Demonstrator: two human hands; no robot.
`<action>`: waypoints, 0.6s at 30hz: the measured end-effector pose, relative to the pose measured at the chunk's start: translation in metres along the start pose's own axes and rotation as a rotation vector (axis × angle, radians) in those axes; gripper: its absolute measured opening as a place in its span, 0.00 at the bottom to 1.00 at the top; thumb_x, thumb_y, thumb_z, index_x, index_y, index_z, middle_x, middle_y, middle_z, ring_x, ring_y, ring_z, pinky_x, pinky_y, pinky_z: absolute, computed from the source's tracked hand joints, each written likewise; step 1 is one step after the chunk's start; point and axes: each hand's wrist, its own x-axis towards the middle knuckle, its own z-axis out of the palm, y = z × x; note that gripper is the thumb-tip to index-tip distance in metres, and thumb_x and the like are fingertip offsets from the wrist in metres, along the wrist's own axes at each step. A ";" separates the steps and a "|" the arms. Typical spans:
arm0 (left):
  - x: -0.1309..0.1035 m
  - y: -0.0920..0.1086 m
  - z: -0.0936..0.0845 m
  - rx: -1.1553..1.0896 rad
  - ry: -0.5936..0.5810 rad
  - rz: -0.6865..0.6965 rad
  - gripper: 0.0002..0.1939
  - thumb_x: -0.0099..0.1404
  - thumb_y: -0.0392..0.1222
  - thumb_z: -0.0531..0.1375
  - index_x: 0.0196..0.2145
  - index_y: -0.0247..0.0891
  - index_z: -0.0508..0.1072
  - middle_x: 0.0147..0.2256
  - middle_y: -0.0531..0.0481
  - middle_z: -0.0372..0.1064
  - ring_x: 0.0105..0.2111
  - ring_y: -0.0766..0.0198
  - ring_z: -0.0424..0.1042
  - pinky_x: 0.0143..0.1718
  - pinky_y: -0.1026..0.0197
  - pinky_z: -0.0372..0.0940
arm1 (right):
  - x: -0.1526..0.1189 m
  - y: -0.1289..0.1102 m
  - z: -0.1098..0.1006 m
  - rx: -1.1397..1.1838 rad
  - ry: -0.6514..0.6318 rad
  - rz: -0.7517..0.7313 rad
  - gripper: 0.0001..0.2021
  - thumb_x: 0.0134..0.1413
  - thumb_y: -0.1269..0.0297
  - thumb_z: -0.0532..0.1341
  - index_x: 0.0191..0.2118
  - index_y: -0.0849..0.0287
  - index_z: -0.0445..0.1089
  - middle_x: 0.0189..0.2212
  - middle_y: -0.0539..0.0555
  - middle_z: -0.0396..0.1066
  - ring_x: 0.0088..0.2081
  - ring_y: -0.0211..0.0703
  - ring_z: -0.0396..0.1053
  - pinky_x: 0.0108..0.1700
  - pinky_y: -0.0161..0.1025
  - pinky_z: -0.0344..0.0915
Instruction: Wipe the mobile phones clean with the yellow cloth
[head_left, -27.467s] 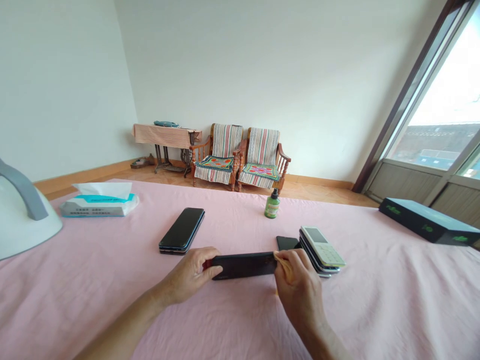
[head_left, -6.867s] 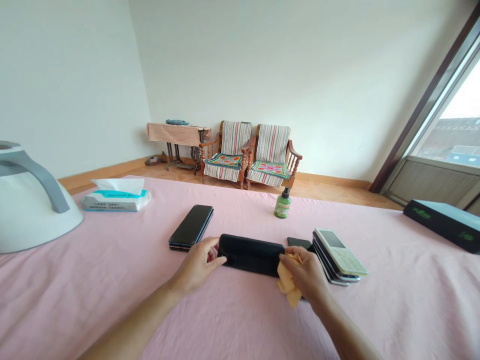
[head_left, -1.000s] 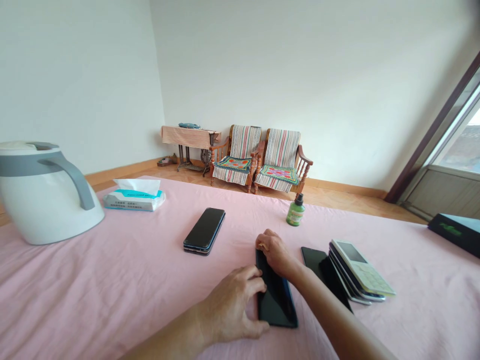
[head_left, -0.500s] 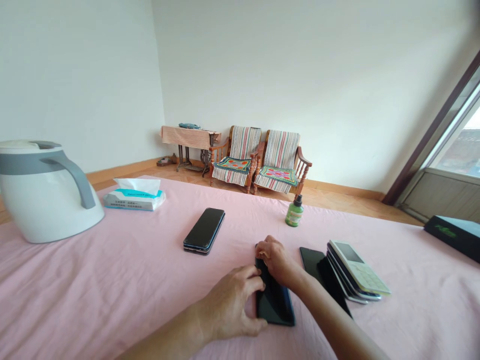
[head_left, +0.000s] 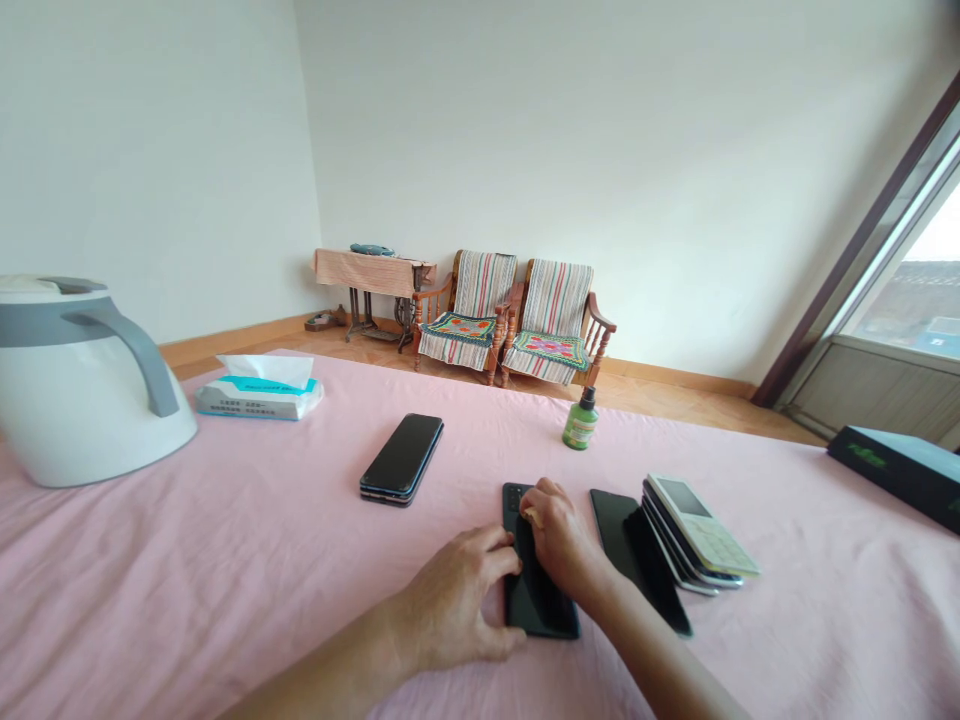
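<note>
A dark smartphone lies back up on the pink cloth, its camera block showing at the far left corner. My left hand braces its left edge, fingers bent against the side and thumb by the near corner. Over the phone's upper right part, my right hand is closed, fingertips pressed down on the back. A small yellowish scrap shows between those fingers; its kind is unclear. Just right lie more dark phones, beside a leaning stack topped by a white keypad phone. Another phone stack sits farther left.
A green spray bottle stands beyond my hands. At the left are a tissue pack and a large white-grey jug. A black box lies at the right edge. Two wooden chairs stand past the table's far edge.
My right hand has slid slightly nearer along the phone, uncovering its camera block. My left hand stays at the phone's edge. The whole view has shifted a little.
</note>
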 end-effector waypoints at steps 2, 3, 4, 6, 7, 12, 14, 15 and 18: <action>0.000 0.000 0.000 0.010 -0.009 -0.015 0.22 0.45 0.42 0.69 0.39 0.41 0.72 0.44 0.49 0.66 0.44 0.53 0.67 0.47 0.56 0.62 | 0.000 -0.004 0.003 0.010 0.006 -0.016 0.12 0.54 0.80 0.50 0.27 0.60 0.67 0.29 0.54 0.63 0.34 0.42 0.62 0.37 0.36 0.59; 0.000 0.000 0.000 0.014 -0.011 -0.020 0.21 0.46 0.43 0.69 0.39 0.41 0.72 0.44 0.49 0.66 0.44 0.53 0.67 0.47 0.56 0.62 | -0.001 -0.005 0.004 0.017 0.006 -0.025 0.12 0.54 0.79 0.50 0.27 0.60 0.67 0.29 0.54 0.64 0.35 0.42 0.62 0.37 0.36 0.59; 0.001 0.000 0.000 0.016 -0.011 -0.021 0.21 0.45 0.43 0.69 0.39 0.41 0.72 0.44 0.49 0.66 0.44 0.53 0.67 0.47 0.56 0.62 | -0.001 -0.006 0.004 0.022 0.008 -0.030 0.12 0.54 0.79 0.51 0.27 0.60 0.67 0.29 0.54 0.64 0.35 0.42 0.62 0.37 0.36 0.59; 0.001 -0.001 0.000 0.019 -0.006 -0.014 0.22 0.45 0.43 0.70 0.39 0.41 0.72 0.44 0.49 0.66 0.44 0.53 0.66 0.48 0.56 0.62 | -0.002 -0.007 0.004 0.020 0.020 -0.022 0.11 0.54 0.79 0.52 0.28 0.60 0.67 0.30 0.54 0.64 0.35 0.42 0.62 0.37 0.36 0.59; 0.001 -0.001 0.000 0.021 -0.004 -0.008 0.22 0.45 0.43 0.70 0.39 0.41 0.72 0.44 0.49 0.66 0.44 0.53 0.66 0.48 0.56 0.62 | -0.002 -0.007 0.005 0.014 0.026 -0.014 0.11 0.54 0.79 0.52 0.28 0.60 0.67 0.30 0.55 0.64 0.34 0.42 0.62 0.37 0.36 0.59; 0.001 -0.001 0.000 0.025 -0.003 -0.006 0.24 0.44 0.42 0.71 0.40 0.41 0.72 0.45 0.48 0.66 0.44 0.53 0.67 0.48 0.55 0.62 | 0.001 -0.007 0.006 0.012 0.013 -0.020 0.12 0.53 0.80 0.52 0.26 0.59 0.67 0.29 0.54 0.64 0.35 0.42 0.62 0.37 0.35 0.59; 0.001 -0.001 -0.001 0.023 0.000 -0.004 0.24 0.44 0.42 0.71 0.41 0.41 0.72 0.45 0.48 0.66 0.44 0.53 0.67 0.48 0.56 0.62 | 0.001 -0.006 0.005 0.008 0.010 -0.013 0.11 0.51 0.80 0.53 0.27 0.59 0.68 0.30 0.54 0.64 0.35 0.42 0.62 0.37 0.36 0.59; 0.001 -0.001 -0.001 0.024 -0.001 -0.001 0.24 0.44 0.42 0.71 0.40 0.41 0.73 0.46 0.48 0.66 0.44 0.53 0.66 0.48 0.56 0.61 | 0.001 -0.005 0.004 0.005 0.013 -0.003 0.11 0.50 0.81 0.53 0.28 0.59 0.68 0.30 0.54 0.64 0.34 0.42 0.63 0.37 0.36 0.59; 0.001 -0.001 -0.001 0.026 -0.002 0.010 0.24 0.44 0.42 0.71 0.40 0.41 0.73 0.46 0.47 0.66 0.45 0.52 0.66 0.49 0.55 0.61 | 0.000 -0.005 0.004 0.004 0.022 0.014 0.11 0.50 0.81 0.53 0.27 0.59 0.68 0.29 0.54 0.64 0.34 0.42 0.63 0.37 0.36 0.60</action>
